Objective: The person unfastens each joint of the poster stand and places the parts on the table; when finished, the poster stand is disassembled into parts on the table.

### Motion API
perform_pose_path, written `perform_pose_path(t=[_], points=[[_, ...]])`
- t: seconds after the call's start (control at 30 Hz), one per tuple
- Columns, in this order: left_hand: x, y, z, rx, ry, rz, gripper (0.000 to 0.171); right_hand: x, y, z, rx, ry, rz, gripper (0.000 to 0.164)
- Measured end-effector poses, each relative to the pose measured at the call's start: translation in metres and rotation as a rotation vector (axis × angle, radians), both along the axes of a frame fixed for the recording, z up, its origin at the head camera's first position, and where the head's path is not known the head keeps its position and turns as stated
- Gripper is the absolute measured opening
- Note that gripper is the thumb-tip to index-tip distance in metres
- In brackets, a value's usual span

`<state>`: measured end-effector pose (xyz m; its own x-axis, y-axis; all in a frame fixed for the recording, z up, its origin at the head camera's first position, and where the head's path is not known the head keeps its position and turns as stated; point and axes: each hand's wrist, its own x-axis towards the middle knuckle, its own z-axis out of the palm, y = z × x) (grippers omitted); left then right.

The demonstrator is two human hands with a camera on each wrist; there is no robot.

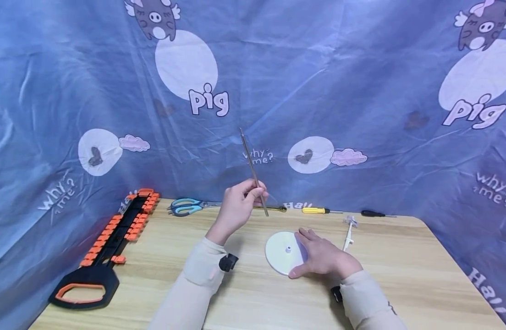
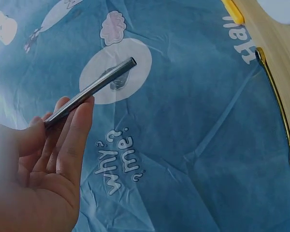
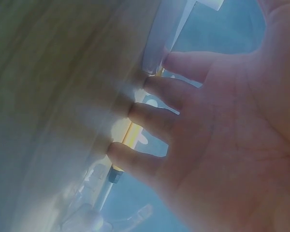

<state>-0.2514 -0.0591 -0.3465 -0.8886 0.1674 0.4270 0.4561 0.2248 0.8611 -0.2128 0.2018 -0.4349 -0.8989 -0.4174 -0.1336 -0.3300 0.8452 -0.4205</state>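
A thin metal tube (image 1: 253, 169) stands tilted in the air, pinched near its lower end by the thumb and fingers of my left hand (image 1: 238, 204). In the left wrist view, one round end of the tube (image 2: 104, 82) points up and away from the palm. My right hand (image 1: 321, 254) spans the right side of a round white disc (image 1: 279, 252) on the table, holding it with thumb and fingers at its rim. A short hollow stub rises from the disc's middle. In the right wrist view, other fingertips of that hand meet the tabletop beside the disc (image 3: 166, 34).
A black and orange slotted rack with a handle (image 1: 98, 247) lies on the left. Along the back are blue-handled scissors (image 1: 187, 207), a brass-coloured wrench (image 1: 282, 209), a yellow screwdriver (image 1: 316, 210) and a black screwdriver (image 1: 372, 213). A white stick-like part (image 1: 349, 233) lies behind my right hand.
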Motion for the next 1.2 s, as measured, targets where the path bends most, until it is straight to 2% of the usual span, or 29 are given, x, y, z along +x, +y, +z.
perform_pose_path(t=[0.2,0.47,0.73,0.97,1.2], points=[[-0.003,-0.003,-0.002,0.018,-0.013,0.019,0.007,0.0,0.0,0.001,-0.002,0.005,0.002,0.123],[-0.004,-0.01,0.0,-0.022,-0.005,0.031,0.025,0.0,-0.001,0.002,0.008,0.004,0.002,0.123],[-0.01,-0.023,-0.003,-0.06,-0.038,0.101,0.013,-0.001,0.0,0.0,0.009,0.004,-0.005,0.124],[-0.016,-0.025,-0.007,-0.085,-0.073,0.128,0.026,-0.003,0.0,0.0,0.019,0.008,-0.007,0.125],[-0.018,-0.025,-0.008,-0.042,-0.089,0.152,0.043,-0.002,0.0,-0.001,0.021,0.008,-0.006,0.125]])
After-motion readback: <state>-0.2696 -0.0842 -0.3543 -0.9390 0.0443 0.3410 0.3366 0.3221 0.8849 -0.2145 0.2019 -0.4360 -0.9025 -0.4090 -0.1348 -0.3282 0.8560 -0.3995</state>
